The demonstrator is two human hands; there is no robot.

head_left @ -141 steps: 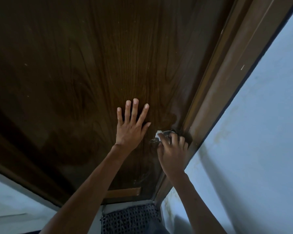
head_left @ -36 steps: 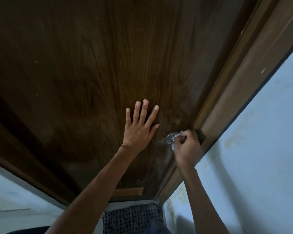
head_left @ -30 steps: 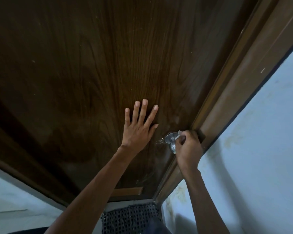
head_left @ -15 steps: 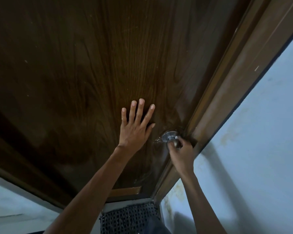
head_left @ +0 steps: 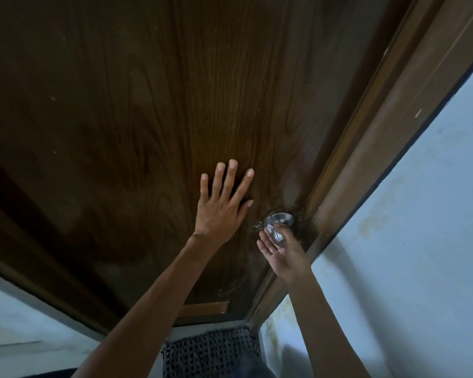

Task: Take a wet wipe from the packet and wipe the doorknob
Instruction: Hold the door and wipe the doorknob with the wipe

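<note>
Head view: round shiny metal doorknob (head_left: 279,219) at edge of dark wood-grain door (head_left: 148,118); crumpled white wipe (head_left: 275,233) pinched against knob's underside by right grip (head_left: 280,251), palm-up now, knuckles-up half a second ago; left grip (head_left: 219,211) flat, fingers spread, pressed on door

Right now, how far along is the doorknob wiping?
Done: a wet wipe is already out. In hand: the right hand holds it against the metal doorknob from below, with the left hand flat on the door. Left: finishing the wipe; the knob's cleanliness can't be judged.
</note>
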